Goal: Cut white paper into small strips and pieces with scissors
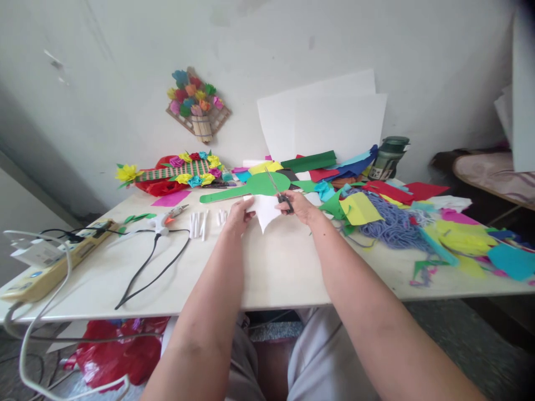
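Near the middle of the white table (pixel 267 278), just in front of the person, both hands meet over a white paper piece (pixel 264 210). The left hand (pixel 239 216) pinches the paper's left edge, fingers closed on it, and holds it lifted off the surface with its pointed end hanging down toward the near edge. The right hand (pixel 298 206) is closed through the handles of a pair of scissors (pixel 279 192), whose blades angle up and to the left, away from the person, crossing above the paper's upper right side. The blades seem nearly together, though the view is too small to be sure. So the paper lies directly left of the scissors grip, and the scissors' long axis runs diagonally toward the far left corner.

Behind the hands lies a green paddle-shaped cutout (pixel 246 187). Toward the right edge sit coloured paper scraps (pixel 418 206) and blue yarn (pixel 388 223). Toward the left edge lie a glue gun (pixel 167 218), white glue sticks (pixel 199 224) and a power strip (pixel 54 262).
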Motion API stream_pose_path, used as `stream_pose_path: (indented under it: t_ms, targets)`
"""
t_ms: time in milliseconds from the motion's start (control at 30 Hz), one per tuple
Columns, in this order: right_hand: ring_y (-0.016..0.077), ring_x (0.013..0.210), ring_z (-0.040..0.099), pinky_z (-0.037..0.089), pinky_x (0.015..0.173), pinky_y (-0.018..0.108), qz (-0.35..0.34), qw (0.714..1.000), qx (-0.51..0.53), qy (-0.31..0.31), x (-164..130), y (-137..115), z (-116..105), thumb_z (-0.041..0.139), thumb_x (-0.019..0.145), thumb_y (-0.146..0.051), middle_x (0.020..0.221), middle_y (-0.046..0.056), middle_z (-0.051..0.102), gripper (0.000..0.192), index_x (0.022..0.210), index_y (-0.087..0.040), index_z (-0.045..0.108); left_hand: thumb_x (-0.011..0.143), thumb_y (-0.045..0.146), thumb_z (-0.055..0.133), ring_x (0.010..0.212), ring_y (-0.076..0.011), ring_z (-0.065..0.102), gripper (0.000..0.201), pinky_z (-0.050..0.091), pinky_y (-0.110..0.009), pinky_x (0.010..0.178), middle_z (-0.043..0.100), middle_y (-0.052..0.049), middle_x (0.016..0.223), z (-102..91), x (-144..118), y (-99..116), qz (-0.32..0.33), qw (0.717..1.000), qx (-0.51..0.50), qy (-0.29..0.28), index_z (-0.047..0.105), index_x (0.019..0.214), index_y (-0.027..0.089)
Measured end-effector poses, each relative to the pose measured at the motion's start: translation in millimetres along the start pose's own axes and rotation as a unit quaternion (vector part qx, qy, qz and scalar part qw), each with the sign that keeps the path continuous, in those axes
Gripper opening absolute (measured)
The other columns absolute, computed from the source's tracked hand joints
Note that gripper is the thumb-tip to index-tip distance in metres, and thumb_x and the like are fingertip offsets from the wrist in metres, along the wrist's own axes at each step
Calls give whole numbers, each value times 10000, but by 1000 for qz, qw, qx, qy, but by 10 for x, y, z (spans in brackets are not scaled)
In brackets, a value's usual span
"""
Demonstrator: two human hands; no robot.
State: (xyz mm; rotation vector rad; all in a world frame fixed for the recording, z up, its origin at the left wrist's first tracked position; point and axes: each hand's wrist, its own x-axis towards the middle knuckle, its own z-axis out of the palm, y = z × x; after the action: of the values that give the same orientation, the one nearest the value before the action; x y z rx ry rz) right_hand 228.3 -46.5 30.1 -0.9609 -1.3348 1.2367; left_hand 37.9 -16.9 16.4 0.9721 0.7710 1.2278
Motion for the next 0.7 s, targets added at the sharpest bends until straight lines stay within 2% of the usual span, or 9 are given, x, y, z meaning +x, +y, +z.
stream_pose_path:
  t_ms: [100, 167, 267, 333, 400, 533, 700]
  targets:
    - [43, 403, 477, 306, 371, 163, -1, 999, 4, 44, 14, 17, 24, 752, 506, -239, 578, -70, 552, 426, 885, -162, 572, 632, 216, 708, 337, -24, 383, 168, 228, -154, 308, 524, 15, 503, 5, 3, -37, 17, 1000, 24, 0, 580, 662, 110]
    - [55, 412, 499, 258, 345, 162, -6, 996, 1, 89, 39, 36, 42, 760, 511, -253, 589, -54, 573, 462, 920, -163, 566, 646, 209, 707, 379, -40, 443, 166, 327, -158, 350, 571, -5, 556, 37, 0, -61, 31, 999, 13, 21, 612, 721, 96]
    - [70, 432, 525, 236, 336, 163, -5, 993, -7, 121, 73, 59, 65, 765, 534, -278, 590, -32, 591, 447, 916, -162, 562, 653, 160, 706, 518, -75, 555, 169, 514, -221, 558, 629, -36, 684, 94, -3, -84, 40, 997, -37, 46, 624, 779, 83]
    - [71, 439, 533, 243, 341, 159, -4, 990, -9, 138, 80, 61, 77, 753, 568, -297, 589, -23, 600, 413, 907, -166, 556, 657, 119, 701, 610, -90, 595, 153, 549, -281, 702, 640, -43, 742, 114, 2, -89, 47, 994, -82, 53, 615, 778, 83]
    - [70, 438, 534, 249, 345, 156, -4, 987, -9, 160, 77, 54, 84, 731, 609, -309, 588, -16, 607, 372, 899, -169, 546, 665, 89, 687, 659, -97, 611, 136, 549, -320, 779, 644, -43, 773, 115, 13, -85, 55, 989, -121, 66, 604, 773, 87]
    - [70, 425, 527, 245, 339, 162, 13, 984, -19, 175, 78, 50, 120, 705, 646, -306, 600, -11, 612, 318, 879, -180, 528, 679, 61, 663, 682, -103, 624, 138, 545, -344, 823, 650, -35, 800, 106, 39, -77, 56, 977, -175, 107, 583, 781, 109]
    - [90, 466, 553, 279, 351, 165, -1, 981, 13, 194, 116, 74, 218, 731, 610, -297, 598, -27, 593, 374, 882, -199, 493, 708, 86, 629, 720, -140, 649, 161, 552, -341, 784, 658, -56, 856, 126, 19, -102, 34, 985, -156, 65, 571, 854, 118]
